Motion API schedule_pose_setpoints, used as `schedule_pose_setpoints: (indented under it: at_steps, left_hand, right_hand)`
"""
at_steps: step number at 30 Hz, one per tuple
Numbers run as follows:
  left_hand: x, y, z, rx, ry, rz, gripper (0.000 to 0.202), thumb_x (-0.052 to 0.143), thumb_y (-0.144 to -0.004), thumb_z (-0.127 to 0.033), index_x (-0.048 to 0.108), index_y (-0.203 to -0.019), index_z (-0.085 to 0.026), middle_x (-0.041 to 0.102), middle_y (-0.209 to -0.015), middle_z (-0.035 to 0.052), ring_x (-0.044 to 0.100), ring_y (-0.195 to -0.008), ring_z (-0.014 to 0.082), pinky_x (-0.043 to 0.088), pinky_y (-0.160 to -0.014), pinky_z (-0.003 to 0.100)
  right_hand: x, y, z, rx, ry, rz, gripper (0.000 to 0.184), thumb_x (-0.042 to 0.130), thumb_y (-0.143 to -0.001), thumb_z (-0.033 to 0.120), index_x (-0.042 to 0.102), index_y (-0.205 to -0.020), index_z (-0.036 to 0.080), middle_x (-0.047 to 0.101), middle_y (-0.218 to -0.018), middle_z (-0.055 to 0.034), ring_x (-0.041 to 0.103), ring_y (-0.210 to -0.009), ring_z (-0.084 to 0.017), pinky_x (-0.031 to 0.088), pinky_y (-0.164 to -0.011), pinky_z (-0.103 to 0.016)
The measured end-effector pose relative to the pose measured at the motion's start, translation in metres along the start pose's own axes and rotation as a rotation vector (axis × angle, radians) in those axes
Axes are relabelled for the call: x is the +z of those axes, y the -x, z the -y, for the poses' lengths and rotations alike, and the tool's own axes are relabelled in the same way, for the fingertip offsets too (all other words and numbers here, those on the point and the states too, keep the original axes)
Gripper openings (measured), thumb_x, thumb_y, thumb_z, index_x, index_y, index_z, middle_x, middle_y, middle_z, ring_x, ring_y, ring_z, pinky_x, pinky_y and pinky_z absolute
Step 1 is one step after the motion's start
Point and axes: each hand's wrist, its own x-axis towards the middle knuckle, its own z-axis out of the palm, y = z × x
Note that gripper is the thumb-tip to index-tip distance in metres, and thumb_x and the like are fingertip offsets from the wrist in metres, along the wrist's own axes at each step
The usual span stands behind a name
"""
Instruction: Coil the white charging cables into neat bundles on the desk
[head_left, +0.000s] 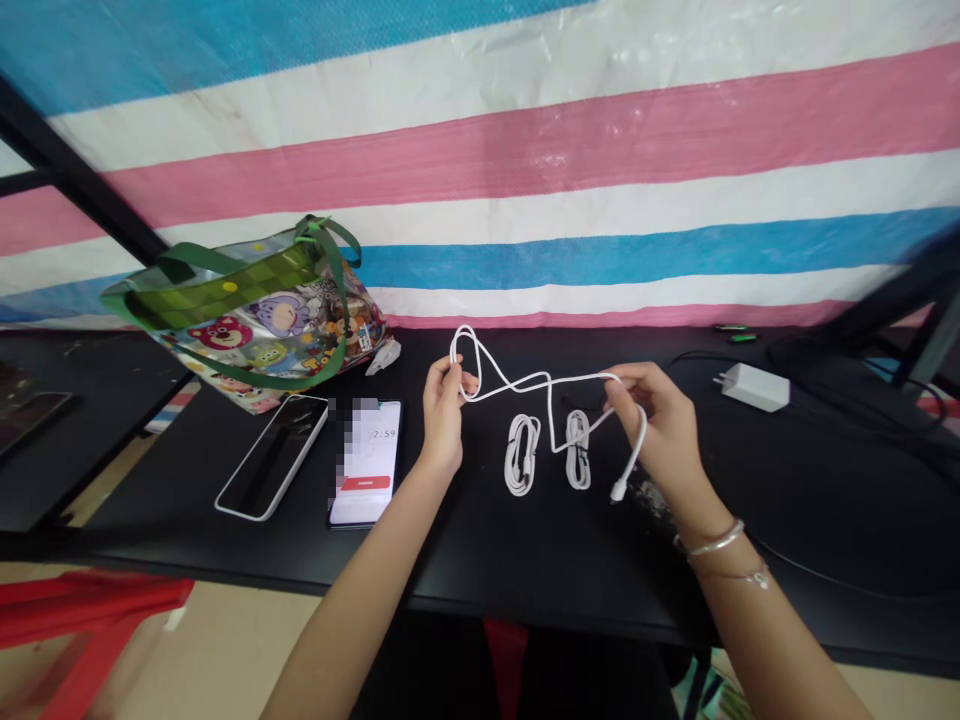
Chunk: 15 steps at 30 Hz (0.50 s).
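One white cable point(540, 380) up over table point(525, 570): my left hand point(442, 410) pinching its loop, right hand point(660, 425) clenched round other stretch, plug point(619, 490) dangling. Two coiled cables point(522, 455) between.

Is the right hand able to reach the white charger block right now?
Probably yes: bare table lies between right hand and charger block, though the hand holds the white cable.

Just one cam here, strapped on the person's head, looking forward and down across the desk point(525, 570) toward the striped tarp point(525, 150). It's pretty close in, left hand point(442, 412) and right hand point(664, 430) sit mid-frame.
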Motion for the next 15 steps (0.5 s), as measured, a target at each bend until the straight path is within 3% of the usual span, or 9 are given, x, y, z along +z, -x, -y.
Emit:
schedule_pose_setpoints:
  at_steps: [6, 10, 15]
  left_hand:
    - [-0.0010, -0.0010, 0.0017, 0.022, 0.017, 0.053, 0.010, 0.059, -0.084, -0.029, 0.057, -0.079, -0.020, 0.041, -0.049, -0.0084, 0.041, -0.047, 0.0072, 0.034, -0.049, 0.018]
    - [0.0000, 0.0004, 0.0000, -0.004, 0.033, 0.065, 0.012, 0.058, -0.085, -0.028, 0.058, -0.077, -0.019, 0.037, -0.047, -0.0090, 0.035, -0.043, 0.0065, 0.034, -0.047, 0.017]
    - [0.0022, 0.0040, -0.0028, -0.037, 0.040, 0.097, 0.015, 0.056, -0.085, -0.026, 0.057, -0.073, -0.018, 0.036, -0.046, -0.0091, 0.031, -0.040, 0.0052, 0.031, -0.045, 0.016]
  right_hand:
    - [-0.0023, -0.0032, -0.0009, 0.186, -0.203, -0.106, 0.027, 0.065, -0.075, 0.049, 0.058, -0.075, 0.023, 0.045, -0.048, 0.0066, 0.046, -0.043, -0.012, 0.036, -0.041, -0.025]
    - [-0.0031, -0.0066, -0.0010, 0.221, -0.345, -0.196, 0.027, 0.065, -0.072, 0.050, 0.056, -0.071, 0.024, 0.028, -0.042, 0.0104, 0.034, -0.037, -0.010, 0.031, -0.041, -0.026]
    - [-0.0085, -0.0104, -0.0011, 0.267, -0.436, -0.227, 0.027, 0.066, -0.070, 0.047, 0.052, -0.069, 0.025, 0.025, -0.042, 0.0118, 0.024, -0.036, -0.008, 0.031, -0.042, -0.026]
